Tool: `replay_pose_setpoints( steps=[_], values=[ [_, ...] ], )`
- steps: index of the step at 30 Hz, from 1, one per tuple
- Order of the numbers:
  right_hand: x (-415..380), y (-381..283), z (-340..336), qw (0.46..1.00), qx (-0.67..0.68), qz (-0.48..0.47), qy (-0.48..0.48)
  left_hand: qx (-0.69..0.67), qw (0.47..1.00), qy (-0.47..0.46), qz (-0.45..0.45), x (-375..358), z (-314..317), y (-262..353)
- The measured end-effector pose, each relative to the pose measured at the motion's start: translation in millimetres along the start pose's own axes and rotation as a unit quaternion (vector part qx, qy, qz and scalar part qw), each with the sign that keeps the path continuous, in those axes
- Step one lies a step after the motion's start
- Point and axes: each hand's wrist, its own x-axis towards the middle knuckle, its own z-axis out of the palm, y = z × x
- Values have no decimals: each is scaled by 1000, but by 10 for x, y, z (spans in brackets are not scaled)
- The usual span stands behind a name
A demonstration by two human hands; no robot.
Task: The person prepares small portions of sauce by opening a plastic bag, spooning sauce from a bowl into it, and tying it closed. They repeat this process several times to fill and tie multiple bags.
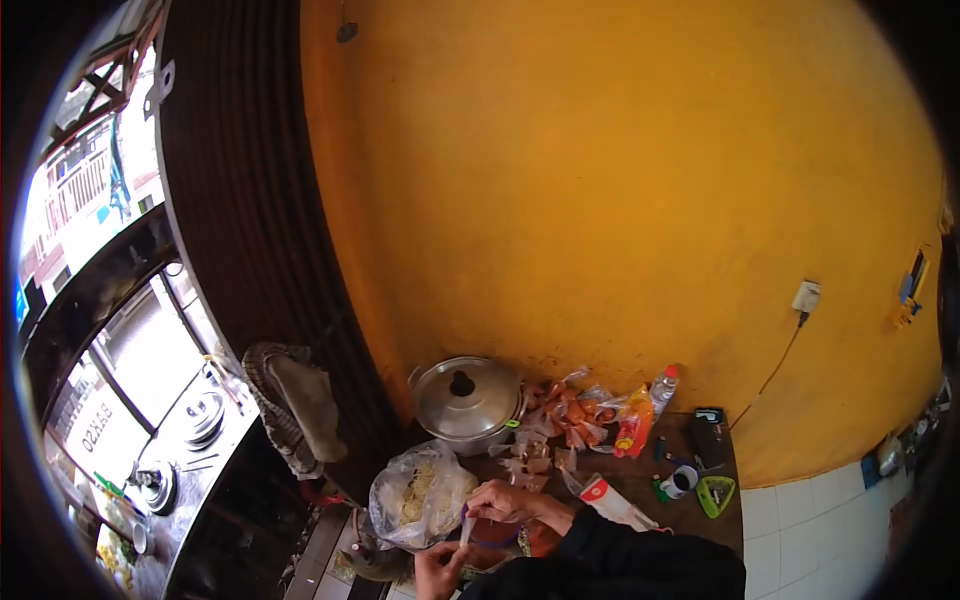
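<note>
At the table's near edge, my right hand (502, 501) pinches the upper part of a small clear plastic bag (467, 528). Below it and to the left, my left hand (440, 569) has its fingers closed on the lower part of the same bag. Just left of my hands lies a large clear bag of noodles (420, 495). A reddish-brown container (492, 534) is partly hidden under my right hand and forearm. Behind the noodles stands a lidded metal pot (462, 398).
Many small bags of orange-red sauce (580, 415) lie beside the pot. Further right are a red-capped bottle (663, 385), a white-and-red pack (612, 500), a white cup (682, 481), a green basket (715, 496) and a black box (708, 440). Cloths (300, 405) hang at left.
</note>
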Motion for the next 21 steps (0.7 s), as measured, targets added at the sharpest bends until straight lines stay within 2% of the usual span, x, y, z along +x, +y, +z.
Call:
replay_pose_setpoints(
  steps=[1,2,3,5,7,9,10,11,12,13,14,15,16,17,19,21],
  values=[
    [-25,-14,42,998,46,33,33,-88,995,28,-31,-8,57,51],
    [-45,-82,153,989,108,49,89,-211,977,15,-18,33,63,-59],
    [-88,-86,264,981,142,110,70,-332,943,-1,-7,87,60,-165],
    [-300,86,814,967,24,142,208,-417,907,50,-22,200,100,-80],
    [-219,-117,987,962,109,94,231,-358,932,19,-58,343,7,-133],
    [-156,-61,1079,956,65,97,268,-290,952,96,-33,391,88,-138],
    [-174,-41,1095,951,35,95,291,-288,954,76,-35,438,94,-246],
    [-189,-152,998,946,24,101,306,-171,980,104,13,516,70,-418],
    [-185,-361,839,958,-1,169,233,-54,988,129,65,576,69,-517],
    [-221,-475,715,958,-27,239,156,-58,990,109,68,598,112,-505],
    [-289,-403,741,960,-56,202,187,55,988,105,104,563,139,-485],
    [-343,-517,655,955,-64,215,195,166,971,102,139,522,178,-505],
    [-391,-629,539,955,-84,233,160,65,964,105,236,575,289,-645],
    [-434,-716,460,955,-102,249,120,55,966,100,234,529,361,-610],
    [-573,-718,492,953,-95,254,136,114,965,55,231,345,456,-348],
    [-617,-830,495,931,-81,304,185,146,956,37,252,216,462,-189]
  ],
)
